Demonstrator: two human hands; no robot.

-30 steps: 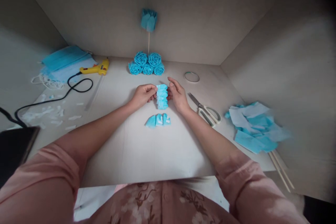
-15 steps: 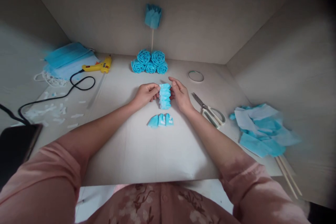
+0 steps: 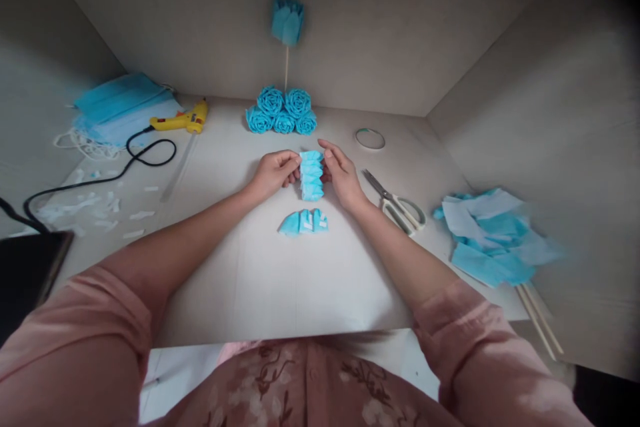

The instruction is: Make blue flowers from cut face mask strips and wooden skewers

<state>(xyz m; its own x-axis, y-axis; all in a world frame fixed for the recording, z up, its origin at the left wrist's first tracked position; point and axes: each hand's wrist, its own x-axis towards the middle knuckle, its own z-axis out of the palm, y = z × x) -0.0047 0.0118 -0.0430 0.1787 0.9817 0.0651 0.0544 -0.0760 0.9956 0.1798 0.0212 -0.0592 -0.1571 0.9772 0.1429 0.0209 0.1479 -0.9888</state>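
Upright between my hands is a strip of folded light-blue petals (image 3: pixel 312 177), stacked in a row and made of thin, cloth-like material. My left hand (image 3: pixel 275 170) pinches its upper left edge between thumb and fingers. On the right edge, my right hand (image 3: pixel 343 177) grips it with the thumb in front and lower fingers partly hidden behind, the index finger stretched upward. Just below on the table lies a shorter group of blue petals (image 3: pixel 304 221) with small white tape pieces on it.
Scissors (image 3: pixel 395 203) and a tape roll (image 3: pixel 370 139) lie right, near blue and white fabric pieces (image 3: pixel 493 240) and sticks (image 3: pixel 540 320). Rolled blue roses (image 3: pixel 284 121) and a stemmed blue flower (image 3: pixel 287 21) are behind. Left are face masks (image 3: pixel 125 107), a yellow glue gun (image 3: pixel 187 119) and white scraps (image 3: pixel 105 207).
The whole view has shifted slightly, so everything appears a little higher and further left. Both hands keep their hold on the petal strip, whose top petal now shows less white.
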